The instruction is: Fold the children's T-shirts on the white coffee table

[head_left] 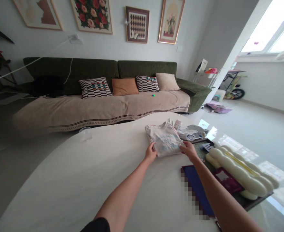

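A folded pale garment (166, 140), which looks like a T-shirt with a faded bluish print, lies on the white table (103, 170). My left hand (151, 152) pinches its near left corner. At the near right corner, my right hand (188, 150) has its fingers closed on the fabric. The parts of my fingers under the cloth are hidden. Just behind the garment's right side are a crumpled white and grey plastic package (192, 132) and a small white tube-like item (177, 124).
Right of my right arm, a dark tray (255, 203) holds a cream puffy tissue-box cover (238, 167) and a maroon packet (226, 180). A blue flat item (197, 187) lies beneath that arm. A clear plastic cup (85, 133) stands near the table's far left edge. Beyond is a sofa (122, 108).
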### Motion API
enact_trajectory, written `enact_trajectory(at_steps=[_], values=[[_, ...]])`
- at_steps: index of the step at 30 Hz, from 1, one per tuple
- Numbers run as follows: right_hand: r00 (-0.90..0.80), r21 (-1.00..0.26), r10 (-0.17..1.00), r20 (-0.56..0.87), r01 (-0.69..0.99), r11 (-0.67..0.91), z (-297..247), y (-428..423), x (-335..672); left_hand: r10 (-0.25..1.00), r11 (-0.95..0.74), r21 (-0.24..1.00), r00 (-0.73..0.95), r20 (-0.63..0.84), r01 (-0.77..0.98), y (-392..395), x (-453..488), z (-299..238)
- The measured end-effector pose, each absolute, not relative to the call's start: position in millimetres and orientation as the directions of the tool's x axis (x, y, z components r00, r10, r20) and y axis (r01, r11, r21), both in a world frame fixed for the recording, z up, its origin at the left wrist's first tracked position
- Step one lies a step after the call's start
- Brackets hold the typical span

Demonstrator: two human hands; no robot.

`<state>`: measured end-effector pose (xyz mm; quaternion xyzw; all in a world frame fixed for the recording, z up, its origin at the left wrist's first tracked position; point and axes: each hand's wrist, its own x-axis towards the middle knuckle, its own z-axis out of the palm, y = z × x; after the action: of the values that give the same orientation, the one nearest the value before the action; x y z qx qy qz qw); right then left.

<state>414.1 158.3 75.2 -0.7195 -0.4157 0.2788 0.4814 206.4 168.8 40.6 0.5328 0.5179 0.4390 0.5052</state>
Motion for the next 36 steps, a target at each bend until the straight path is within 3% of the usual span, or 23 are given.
enact_trajectory(at_steps=[3, 4, 6, 8, 9, 14, 16, 20, 24, 27, 29, 32, 36], values=[[0.497, -0.844, 0.858, 0.131, 0.51, -0.167, 70.1, 152.8, 406.8, 0.995, 0.055, 0.991, 0.078, -0.064, 0.118, 170.4, 205.5, 31.2], [0.433, -0.769, 0.873, 0.224, 0.629, -0.115, 70.5, 150.3, 400.8, 0.995, 0.052, 0.991, 0.078, -0.062, 0.12, 170.7, 203.9, 32.5], [0.173, -0.494, 0.914, 0.366, 0.869, 0.034, 68.5, 145.1, 384.4, 0.996, 0.043, 0.991, 0.078, -0.053, 0.123, 167.3, 198.5, 36.5], [-0.08, -0.201, 0.947, 0.312, 0.968, 0.148, 60.3, 141.7, 367.1, 0.994, 0.025, 0.988, 0.101, -0.04, 0.15, 154.4, 187.5, 37.7], [-0.128, -0.127, 0.963, 0.237, 0.979, 0.161, 54.6, 141.3, 360.2, 0.992, 0.013, 0.984, 0.123, -0.035, 0.177, 143.6, 178.6, 36.7], [-0.065, -0.051, 0.998, 0.01, 0.997, 0.065, 36.2, 152.7, 349.5, 0.974, -0.127, 0.902, 0.224, 0.035, 0.414, 49.1, 92.4, 27.9], [-0.049, -0.063, 0.999, 0.006, 0.997, 0.049, 36.8, 153.0, 346.6, 0.965, -0.213, 0.814, 0.249, 0.087, 0.541, 2.1, 45.4, 28.6], [0.015, -0.137, 0.989, 0.147, 0.991, 0.005, 30.7, 116.6, 317.8, 0.972, -0.23, 0.638, 0.21, 0.108, 0.735, -79.1, -43.3, 26.9], [0.022, -0.387, 0.984, 0.177, 0.921, 0.049, 7.3, 56.4, 271.7, 0.953, -0.294, 0.496, 0.215, 0.212, 0.817, -123.4, -101.4, 10.1], [0.231, -0.754, 0.964, 0.129, 0.654, -0.056, -2.1, 40.8, 255.6, 0.914, -0.384, 0.423, 0.275, 0.297, 0.821, -130.8, -115.9, -1.8], [0.437, -0.891, 0.898, 0.043, 0.424, -0.164, 0.1, 51.2, 260.4, 0.899, -0.392, 0.395, 0.255, 0.355, 0.831, -128.2, -114.4, -6.0], [0.604, -0.932, 0.795, -0.06, 0.252, -0.262, 11.1, 84.6, 281.7, 0.885, -0.349, 0.382, 0.166, 0.436, 0.856, -122.2, -106.5, -8.2], [0.677, -0.952, 0.726, -0.12, 0.129, -0.278, 25.7, 127.9, 305.1, 0.873, -0.346, 0.385, 0.144, 0.466, 0.855, -120.6, -102.7, -8.6]])
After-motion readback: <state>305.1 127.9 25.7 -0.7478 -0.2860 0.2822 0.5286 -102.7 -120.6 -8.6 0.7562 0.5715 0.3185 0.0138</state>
